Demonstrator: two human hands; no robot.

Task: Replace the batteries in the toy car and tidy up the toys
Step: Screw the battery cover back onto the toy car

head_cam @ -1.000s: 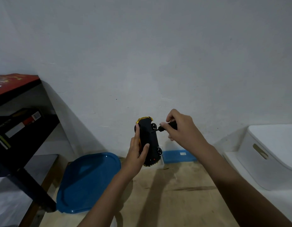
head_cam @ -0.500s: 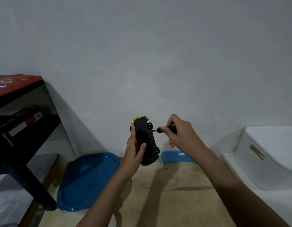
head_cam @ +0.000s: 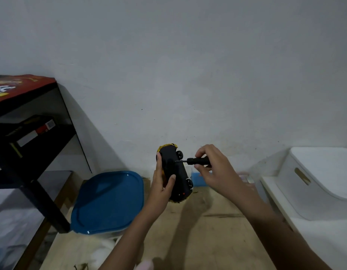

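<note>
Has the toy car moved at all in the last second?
Yes, slightly: the toy car now sits lower against the blue lid.

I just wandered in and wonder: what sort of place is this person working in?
Probably a home storage or play corner: a black shelf with a red box on top, a white bin, and a toy car gripped by the left hand while the right hand holds a screwdriver to it.

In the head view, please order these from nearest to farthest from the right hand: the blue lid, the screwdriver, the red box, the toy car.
1. screwdriver, held in the right hand
2. toy car, just to its left
3. blue lid, lower left
4. red box, far upper left
</note>
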